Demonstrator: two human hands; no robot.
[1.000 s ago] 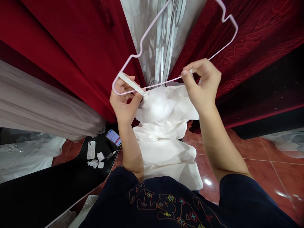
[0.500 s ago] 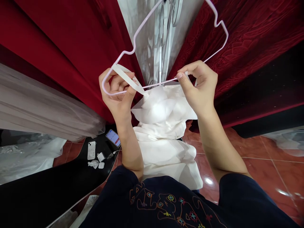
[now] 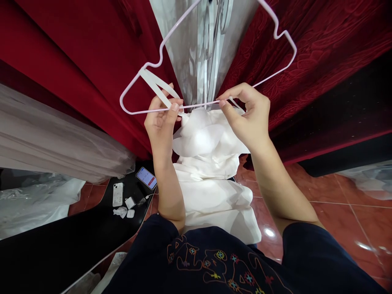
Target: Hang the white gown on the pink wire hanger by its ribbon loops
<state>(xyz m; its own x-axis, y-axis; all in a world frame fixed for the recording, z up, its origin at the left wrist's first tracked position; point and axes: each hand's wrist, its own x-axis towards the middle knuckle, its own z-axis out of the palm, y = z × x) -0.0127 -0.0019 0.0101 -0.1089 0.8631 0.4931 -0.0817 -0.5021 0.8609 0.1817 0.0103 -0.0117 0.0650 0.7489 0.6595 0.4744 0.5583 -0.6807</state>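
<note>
A pale pink hanger [image 3: 132, 84] spans the upper middle of the head view, its top beyond the frame edge. One white strap [image 3: 150, 80] loops over the hanger's left shoulder and runs down to a white garment [image 3: 211, 196]. My left hand [image 3: 163, 118] pinches that strap beside the hanger's bottom bar. My right hand [image 3: 246, 112] is closed on the bottom bar right of centre, thumb and forefinger together, with another thin white strap beside its fingers. The garment hangs in folds below both hands, its ruffled top just under the bar.
Red drapes [image 3: 101, 61] hang on both sides, with grey sheer fabric [image 3: 61, 134] at left. A black surface [image 3: 76, 237] at lower left bears a lit phone [image 3: 146, 178], a white phone [image 3: 118, 194] and a charger [image 3: 130, 202]. Reddish tiles [image 3: 330, 204] lie at right.
The hanger's left end has shifted left and up. My left hand has moved right, out of the hanger's corner, and the strap now sits on the left shoulder. My right hand has slid slightly left.
</note>
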